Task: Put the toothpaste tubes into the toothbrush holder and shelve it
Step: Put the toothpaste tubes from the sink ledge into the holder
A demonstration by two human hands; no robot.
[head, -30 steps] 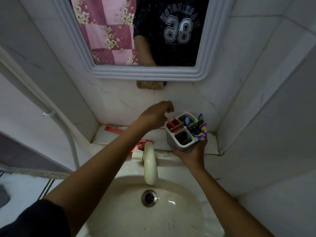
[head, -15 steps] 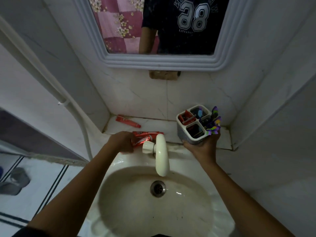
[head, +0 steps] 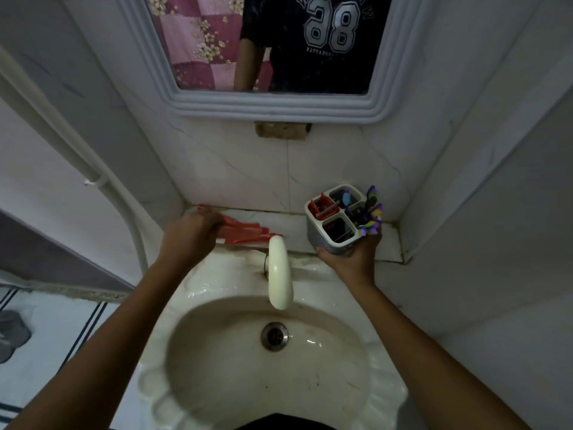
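Since the earlier frame, two red toothpaste tubes (head: 245, 232) have been gathered by the left hand (head: 189, 234); one is already stowed in the grey four-compartment plastic toothbrush holder (head: 336, 221), which is gripped by the right hand (head: 353, 256); shelving remains.

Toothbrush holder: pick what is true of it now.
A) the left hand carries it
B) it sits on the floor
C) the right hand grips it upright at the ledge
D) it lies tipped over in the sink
C: the right hand wraps the base of the toothbrush holder, which stands upright, while the left hand is on the red toothpaste tubes.

toothpaste tubes (head: 245, 234) on ledge (head: 288, 225) left of faucet (head: 280, 271), toothbrush holder (head: 339, 220) right, sink (head: 217, 352) in front, mirror (head: 273, 107) above
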